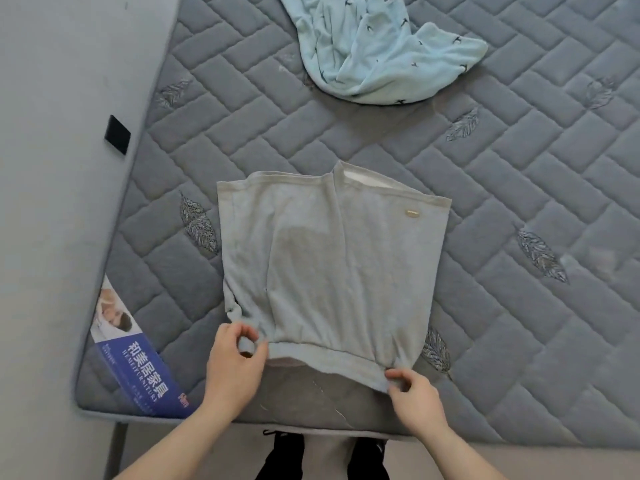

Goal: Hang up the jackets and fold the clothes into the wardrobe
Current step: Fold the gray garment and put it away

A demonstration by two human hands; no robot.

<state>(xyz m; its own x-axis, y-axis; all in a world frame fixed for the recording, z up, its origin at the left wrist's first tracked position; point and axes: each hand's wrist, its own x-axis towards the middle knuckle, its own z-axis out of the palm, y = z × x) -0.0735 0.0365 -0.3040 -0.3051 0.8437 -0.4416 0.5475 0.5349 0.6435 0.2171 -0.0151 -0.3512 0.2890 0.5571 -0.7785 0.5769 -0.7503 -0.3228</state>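
Head view: both hands (pixel 232 365) (pixel 414 400) pinch the grey garment's (pixel 332 271) near hem.

I'm seeing a bare grey quilted mattress (pixel 519 188) filling most of the view, with embroidered leaf motifs scattered across it. 2 garments are lying on it, well apart. A grey folded top (pixel 332 268) is sitting flat near the near edge, its hem reaching toward that edge. A light blue crumpled garment (pixel 377 50) with small dark marks is lying at the far side. A blue brand label (pixel 138 368) is showing at the near left corner.
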